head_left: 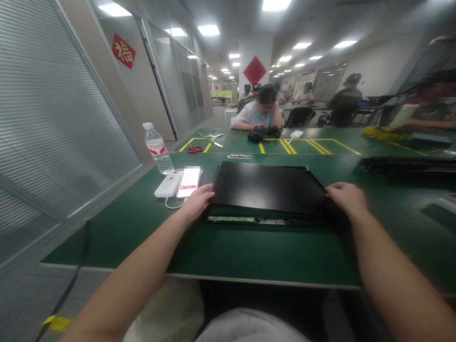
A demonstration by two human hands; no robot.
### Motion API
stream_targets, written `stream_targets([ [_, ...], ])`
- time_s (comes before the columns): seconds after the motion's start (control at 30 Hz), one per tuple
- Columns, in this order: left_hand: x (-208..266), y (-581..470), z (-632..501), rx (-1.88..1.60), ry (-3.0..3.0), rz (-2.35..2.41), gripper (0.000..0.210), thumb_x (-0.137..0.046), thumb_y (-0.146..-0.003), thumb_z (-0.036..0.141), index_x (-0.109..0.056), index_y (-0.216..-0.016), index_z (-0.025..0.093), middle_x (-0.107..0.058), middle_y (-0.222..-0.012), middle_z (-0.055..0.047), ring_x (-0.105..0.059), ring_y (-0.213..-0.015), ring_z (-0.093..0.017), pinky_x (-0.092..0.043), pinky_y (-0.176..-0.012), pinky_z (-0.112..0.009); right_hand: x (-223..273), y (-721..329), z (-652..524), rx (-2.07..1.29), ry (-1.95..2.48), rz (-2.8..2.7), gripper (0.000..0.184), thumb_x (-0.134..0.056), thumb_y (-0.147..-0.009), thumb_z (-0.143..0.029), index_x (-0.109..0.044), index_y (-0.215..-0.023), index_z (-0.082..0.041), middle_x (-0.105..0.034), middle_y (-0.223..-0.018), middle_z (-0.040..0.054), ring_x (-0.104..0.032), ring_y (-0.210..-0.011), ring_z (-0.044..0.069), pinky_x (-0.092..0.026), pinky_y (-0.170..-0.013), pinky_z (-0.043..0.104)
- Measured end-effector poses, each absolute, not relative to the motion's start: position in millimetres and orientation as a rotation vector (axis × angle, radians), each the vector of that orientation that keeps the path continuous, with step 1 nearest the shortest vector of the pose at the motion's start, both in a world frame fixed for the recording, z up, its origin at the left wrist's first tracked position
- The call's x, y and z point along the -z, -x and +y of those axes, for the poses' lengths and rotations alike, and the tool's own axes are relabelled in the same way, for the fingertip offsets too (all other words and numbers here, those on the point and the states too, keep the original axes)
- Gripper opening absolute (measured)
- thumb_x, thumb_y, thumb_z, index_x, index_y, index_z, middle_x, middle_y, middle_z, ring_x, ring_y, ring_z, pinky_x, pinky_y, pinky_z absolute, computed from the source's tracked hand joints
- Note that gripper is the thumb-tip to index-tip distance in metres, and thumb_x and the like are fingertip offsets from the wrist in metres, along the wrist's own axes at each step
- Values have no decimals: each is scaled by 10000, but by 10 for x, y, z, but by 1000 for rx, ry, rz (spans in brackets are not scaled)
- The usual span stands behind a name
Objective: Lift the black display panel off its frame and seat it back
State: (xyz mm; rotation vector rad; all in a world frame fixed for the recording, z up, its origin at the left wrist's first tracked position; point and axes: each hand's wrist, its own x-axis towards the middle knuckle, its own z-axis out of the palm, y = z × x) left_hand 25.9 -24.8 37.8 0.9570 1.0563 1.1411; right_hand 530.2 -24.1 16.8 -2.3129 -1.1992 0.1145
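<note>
A glossy black display panel [267, 187] is held between my two hands over a black frame [302, 222] on the green table. The panel sits slightly askew, and its near edge is apart from the frame. Along the frame's near side shows a narrow green circuit board strip [231, 219]. My left hand [200, 202] is closed on the panel's left edge, thumb on top. At the opposite edge, my right hand [349, 197] pinches the right corner; its fingertips are partly hidden.
Left of the panel lie a lit phone [188, 181], a white power bank [167, 185] and a water bottle [157, 149]. Beyond are red-handled scissors [195, 149] and small white pieces [239, 156]. Dark panels [402, 168] lie right. A person [258, 111] sits opposite.
</note>
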Motion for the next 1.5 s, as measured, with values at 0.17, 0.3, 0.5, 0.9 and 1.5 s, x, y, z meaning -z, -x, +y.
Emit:
stream_targets([
  [0.17, -376, -264, -249, -1139, -954, 1061, 443, -718, -820, -43, -850, -1200, 144, -895, -1166, -136, -851, -1068, -254, -655, -809, -271, -195, -5260, -262, -103, 2317, -1198, 244, -687, -860, -368, -878, -962, -254, -845, -972, 132, -743, -867, 334, -547, -759, 423],
  [0.3, -385, -269, -255, -1137, -952, 1068, 433, -710, -817, -44, -848, -1182, 142, -898, -1124, -128, -855, -1049, -252, -660, -807, -274, -194, -5254, -261, -100, 2311, -1199, 246, -692, -869, -379, -881, -967, -256, -845, -976, 132, -742, -869, 336, -549, -759, 427],
  [0.5, -375, -265, -249, -1125, -959, 1070, 428, -737, -792, -41, -851, -1160, 145, -899, -1133, -132, -860, -1027, -254, -657, -831, -279, -178, -5273, -243, -74, 2313, -1207, 236, -704, -866, -392, -884, -952, -265, -838, -975, 133, -750, -873, 337, -560, -770, 423],
  [0.9, -361, -254, -242, -1130, -967, 1061, 491, -778, -756, -17, -849, -1200, 180, -900, -1155, -120, -852, -1112, -281, -662, -867, -310, -136, -5312, -233, -76, 2279, -1217, 233, -703, -851, -388, -882, -928, -262, -834, -946, 128, -754, -876, 328, -573, -779, 416],
  [1.5, -371, -261, -243, -1132, -932, 1060, 445, -724, -726, -46, -818, -1121, 137, -879, -978, -89, -842, -900, -247, -639, -806, -306, -131, -5341, -235, -66, 2262, -1210, 189, -732, -789, -381, -860, -864, -264, -822, -855, 111, -749, -801, 325, -570, -732, 409],
])
